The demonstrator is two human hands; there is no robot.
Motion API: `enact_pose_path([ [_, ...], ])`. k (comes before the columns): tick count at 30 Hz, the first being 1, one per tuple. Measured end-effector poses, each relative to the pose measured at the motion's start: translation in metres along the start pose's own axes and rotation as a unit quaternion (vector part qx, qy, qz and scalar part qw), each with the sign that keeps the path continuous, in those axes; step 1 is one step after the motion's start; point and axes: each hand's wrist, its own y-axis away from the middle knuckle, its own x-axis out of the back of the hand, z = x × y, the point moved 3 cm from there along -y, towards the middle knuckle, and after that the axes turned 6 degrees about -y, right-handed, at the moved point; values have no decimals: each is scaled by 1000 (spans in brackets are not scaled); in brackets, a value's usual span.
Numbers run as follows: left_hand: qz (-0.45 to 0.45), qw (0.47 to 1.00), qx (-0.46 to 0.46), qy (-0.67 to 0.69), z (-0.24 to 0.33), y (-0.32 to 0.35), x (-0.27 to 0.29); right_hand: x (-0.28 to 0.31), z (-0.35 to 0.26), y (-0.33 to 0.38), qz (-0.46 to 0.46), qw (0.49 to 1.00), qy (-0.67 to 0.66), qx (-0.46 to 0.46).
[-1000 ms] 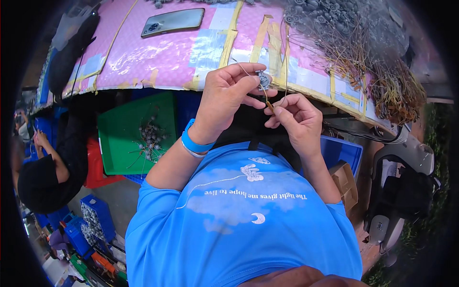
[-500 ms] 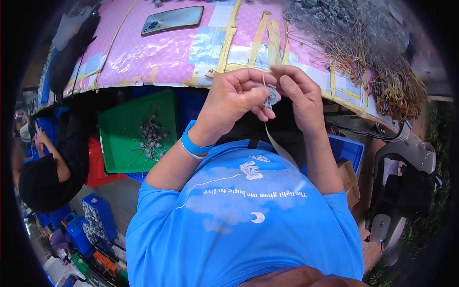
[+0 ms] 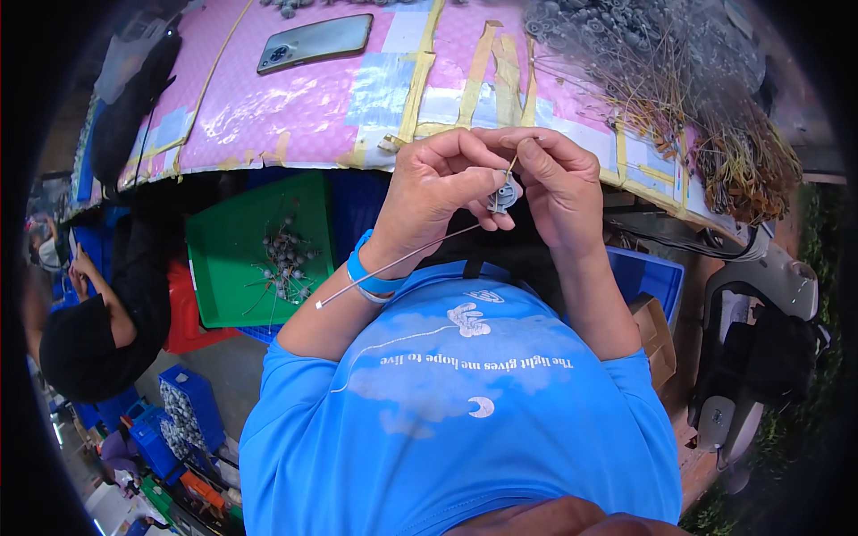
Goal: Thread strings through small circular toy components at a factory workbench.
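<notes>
Clock bearings run from the pair of hands.

- Surface (image 3: 295, 112), one, pink-covered, patched with yellow tape and clear film; 12 o'clock.
- Co-worker (image 3: 89, 344), one, dark-clothed; 8 o'clock, well apart.
- Shirt (image 3: 572, 438), blue, printed, on the person; 6 o'clock.
- Tray (image 3: 214, 259), green, holding a cluster of grey pieces (image 3: 284, 255) with thin stalks; between 8 and 9 o'clock.
- Heap of grey parts (image 3: 617, 31), on the surface; 1 o'clock.
- Bundle of leads (image 3: 751, 174), brown and yellowish, hanging over the surface edge; 3 o'clock.
- Left hand (image 3: 429, 179), thumb and fingertips pinching the grey part; blue wristband (image 3: 359, 265) at its wrist.
- Right hand (image 3: 567, 183), fingers bent, thumb and forefinger near a short brown strip (image 3: 513, 163); whether they grip it, cannot tell.
- Phone (image 3: 315, 43), lying on the surface; 10 o'clock.
- Grey part (image 3: 506, 198), small, rounded; between the hands, in front of the surface edge.
- Thin cable (image 3: 384, 269), pale-tipped; slants from the left fingertips toward 8 o'clock, crossing before the wrist. Its join to the part is unclear.
</notes>
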Motion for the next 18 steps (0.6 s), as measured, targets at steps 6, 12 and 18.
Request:
enact_pose_path([
  [6,-3,992,-116,-43,-5,1,-5,10,9,-3,52,995,-39,-74],
  [12,-37,993,-96,-51,-5,-6,3,5,12,-9,48,988,-97,-114],
  [18,-41,995,-64,-71,6,-16,17,37,-21,-55,74,955,286,-21],
])
